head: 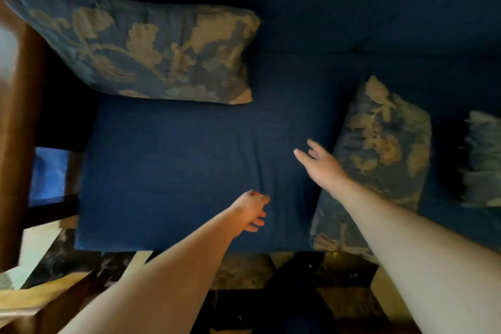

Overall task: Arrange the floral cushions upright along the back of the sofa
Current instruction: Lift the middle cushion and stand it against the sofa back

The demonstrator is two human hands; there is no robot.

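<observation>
One floral cushion (151,49) leans against the dark blue sofa back (352,0) at the far left. A second floral cushion (379,160) lies flat on the seat (173,171) at the right, reaching the seat's front edge. A third floral cushion (482,160) shows blurred at the right edge. My right hand (322,163) hovers with fingers spread beside the second cushion's left side, my forearm crossing over it. My left hand (253,211) hangs over the seat's front middle, fingers loosely curled, holding nothing.
A brown wooden armrest (19,127) runs down the left side of the sofa. Patterned floor tiles (244,271) lie below the seat's front edge. My dark-clothed legs (284,306) stand close to the sofa.
</observation>
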